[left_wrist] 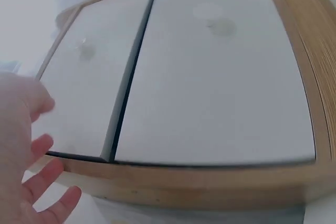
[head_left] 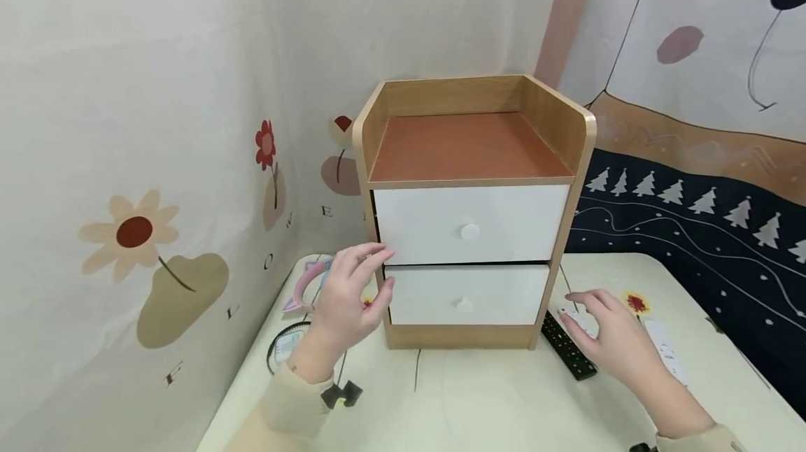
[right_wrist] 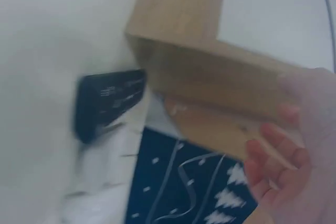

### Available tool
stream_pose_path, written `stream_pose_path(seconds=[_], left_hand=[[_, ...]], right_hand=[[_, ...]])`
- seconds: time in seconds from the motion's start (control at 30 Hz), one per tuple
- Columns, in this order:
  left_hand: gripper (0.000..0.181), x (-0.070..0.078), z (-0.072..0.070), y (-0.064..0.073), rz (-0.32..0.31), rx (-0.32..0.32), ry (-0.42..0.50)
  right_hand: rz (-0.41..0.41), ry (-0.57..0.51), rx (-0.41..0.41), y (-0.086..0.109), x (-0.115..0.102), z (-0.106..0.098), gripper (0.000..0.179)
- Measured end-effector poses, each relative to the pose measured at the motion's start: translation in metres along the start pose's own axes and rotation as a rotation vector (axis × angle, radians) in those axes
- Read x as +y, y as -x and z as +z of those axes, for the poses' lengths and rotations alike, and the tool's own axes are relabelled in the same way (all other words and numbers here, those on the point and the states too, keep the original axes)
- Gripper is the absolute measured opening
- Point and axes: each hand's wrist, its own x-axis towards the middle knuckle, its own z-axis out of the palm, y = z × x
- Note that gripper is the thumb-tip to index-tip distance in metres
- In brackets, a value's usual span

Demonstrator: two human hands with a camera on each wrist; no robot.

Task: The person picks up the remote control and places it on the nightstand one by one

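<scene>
Cabinet point(head_left: 462, 337): the wooden unit stands upright on the pale table point(head_left: 478, 410), an orange-brown shelf point(head_left: 481, 147) on top and two white drawers below it.
Upper drawer point(head_left: 434, 224): in the cabinet's front, sitting slightly forward (its side edge shows in the left wrist view), a round white knob point(head_left: 469, 231) at its middle.
Lower drawer point(head_left: 422, 298): directly beneath, above the cabinet's wooden base, with its own knob point(head_left: 464, 304).
Left hand point(head_left: 352, 291): at the cabinet's front left edge, fingertips by the upper drawer's lower left corner; fingers loosely bent, a wide gap to the thumb, nothing gripped. Whether they touch the drawer, one cannot tell.
Right hand point(head_left: 613, 333): apart from the cabinet, to its right; thumb and fingers curve loosely with a gap between, holding nothing.
Black remote point(head_left: 569, 350): just beside the cabinet's right side, near that hand.
Pink band point(head_left: 305, 287): left of the cabinet, behind the left hand.
</scene>
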Motion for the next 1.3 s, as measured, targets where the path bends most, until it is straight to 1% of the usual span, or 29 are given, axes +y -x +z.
stream_pose_path(seconds=[0.07, 0.17, 0.27, 0.33, 0.37, 0.43, 0.53, 0.6, 0.63, 0.7, 0.8, 0.9, 1.03, 1.3], left_hand=[[0.042, 0.001, 0.005, 0.003, -0.039, 0.058, -0.006], [0.051, 0.001, 0.012, 0.005, -0.088, 0.114, -0.023], [0.064, -0.002, 0.016, 0.003, -0.161, 0.133, -0.016], [0.075, -0.003, 0.017, 0.001, -0.221, 0.121, 0.013], [0.080, -0.004, 0.016, 0.000, -0.248, 0.107, 0.025], [0.090, -0.002, 0.013, -0.002, -0.321, 0.040, 0.036], [0.099, 0.003, 0.009, -0.007, -0.455, -0.121, 0.037], [0.102, 0.006, 0.007, -0.009, -0.518, -0.210, 0.018], [0.104, 0.007, 0.006, -0.010, -0.543, -0.242, 0.015], [0.106, 0.006, 0.005, -0.010, -0.551, -0.268, 0.007], [0.106, 0.005, 0.005, -0.007, -0.554, -0.296, -0.032], [0.105, 0.003, 0.005, -0.003, -0.551, -0.306, -0.059], [0.103, 0.001, 0.006, 0.000, -0.521, -0.284, -0.075], [0.102, 0.000, 0.011, 0.002, -0.443, -0.210, -0.104]], right_hand=[[0.110, 0.006, -0.048, 0.010, 0.009, 0.006, 0.039], [0.235, 0.035, -0.111, 0.021, 0.021, 0.013, 0.046], [0.318, 0.056, -0.147, 0.029, 0.030, 0.019, 0.053], [0.366, 0.073, -0.179, 0.033, 0.034, 0.024, 0.057], [0.387, 0.082, -0.200, 0.034, 0.036, 0.026, 0.059], [0.428, 0.091, -0.245, 0.038, 0.039, 0.030, 0.063], [0.463, 0.092, -0.287, 0.045, 0.044, 0.036, 0.063], [0.471, 0.086, -0.309, 0.048, 0.048, 0.038, 0.062], [0.473, 0.084, -0.318, 0.050, 0.050, 0.039, 0.061], [0.483, 0.084, -0.337, 0.052, 0.052, 0.040, 0.059], [0.496, 0.076, -0.366, 0.053, 0.052, 0.043, 0.060], [0.509, 0.072, -0.380, 0.056, 0.049, 0.045, 0.060], [0.516, 0.062, -0.382, 0.059, 0.050, 0.048, 0.057], [0.508, 0.047, -0.338, 0.060, 0.055, 0.047, 0.052]])
